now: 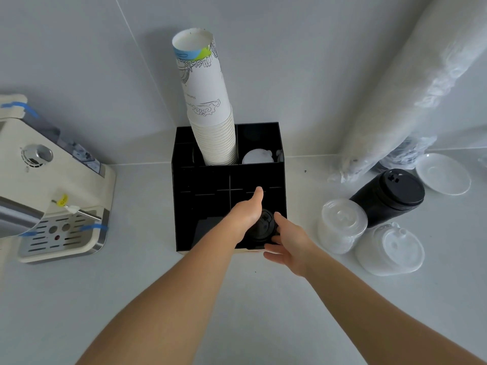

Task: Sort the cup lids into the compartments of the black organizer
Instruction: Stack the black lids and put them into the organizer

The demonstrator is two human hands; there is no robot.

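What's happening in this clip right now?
A person is loading black cup lids into the front right compartment of the black organizer. Both hands are on that stack: the left hand over its top, the right hand at its side. Paper cups and white lids already sit in the rear compartments. More stacks wait on the counter to the right: black, clear and white.

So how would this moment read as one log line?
step: placing black lids | compartment: organizer front right | left hand, right hand: on stack
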